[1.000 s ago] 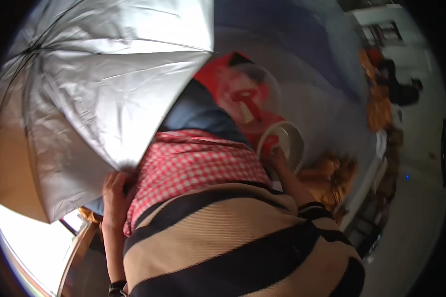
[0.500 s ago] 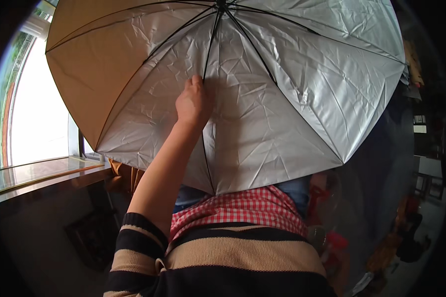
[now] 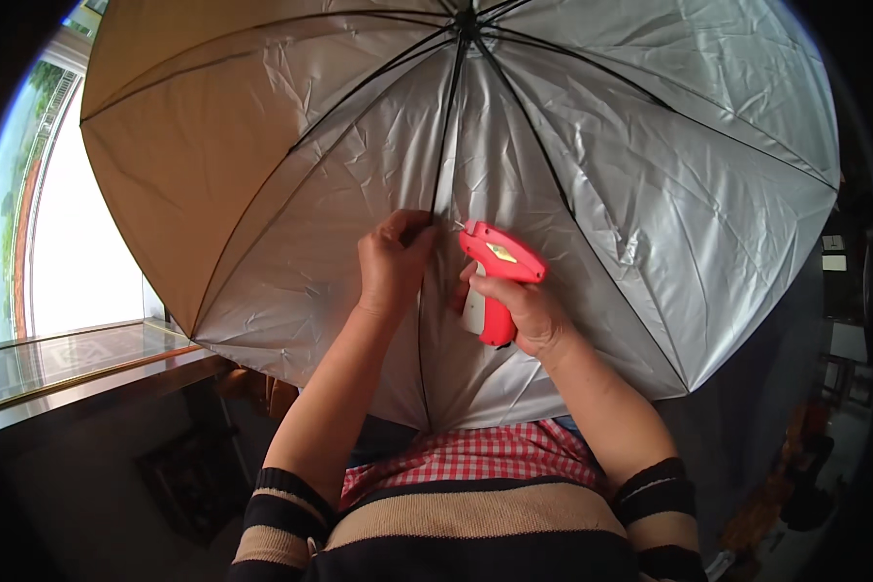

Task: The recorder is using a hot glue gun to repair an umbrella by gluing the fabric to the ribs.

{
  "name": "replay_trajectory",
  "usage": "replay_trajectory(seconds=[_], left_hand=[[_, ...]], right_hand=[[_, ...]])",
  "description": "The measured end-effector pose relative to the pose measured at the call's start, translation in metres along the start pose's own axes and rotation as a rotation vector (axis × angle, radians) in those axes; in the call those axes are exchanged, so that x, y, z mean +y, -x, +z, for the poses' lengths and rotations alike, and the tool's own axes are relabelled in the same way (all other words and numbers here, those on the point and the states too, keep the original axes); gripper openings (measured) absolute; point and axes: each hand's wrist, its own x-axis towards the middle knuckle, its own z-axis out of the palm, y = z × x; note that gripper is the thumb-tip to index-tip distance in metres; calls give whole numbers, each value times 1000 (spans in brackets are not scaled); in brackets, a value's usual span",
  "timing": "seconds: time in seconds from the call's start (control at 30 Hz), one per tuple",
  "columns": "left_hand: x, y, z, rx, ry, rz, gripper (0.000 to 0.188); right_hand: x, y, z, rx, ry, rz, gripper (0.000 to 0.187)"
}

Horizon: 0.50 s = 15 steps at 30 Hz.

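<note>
An opened umbrella (image 3: 514, 378) fills the upper view, its wrinkled silver lining facing me and its black ribs fanning out from a hub at the top. My left hand (image 3: 390, 267) is closed in a pinch on a black rib (image 3: 446, 155) near the middle of the lining. Just right of it, my right hand (image 3: 526, 310) grips a red and white tagging gun (image 3: 502, 254) by its handle. The gun's thin needle tip (image 3: 459, 225) points left, close to the rib and my left fingertips. Whether the tip touches the rib or cloth, I cannot tell.
A red and white checked cloth (image 3: 475, 456) lies across my lap below the umbrella's edge. At left, a glass-topped counter (image 3: 87, 359) stands by a bright window (image 3: 87, 233). Dark, unclear items line the right side.
My right hand has come into view with the tagging gun. My left hand has moved lower, still at the same rib, and the umbrella has shifted slightly down and right.
</note>
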Motion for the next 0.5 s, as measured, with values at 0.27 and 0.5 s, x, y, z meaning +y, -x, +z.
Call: replay_trajectory(seconds=[0.27,0.5], left_hand=[[10,0,2,-59,142,-154,16],[6,0,5,-55,131,-129,15]], right_hand=[[-3,-28,3,72,-116,55,23],[2,-22,2,93,-110,110,22]])
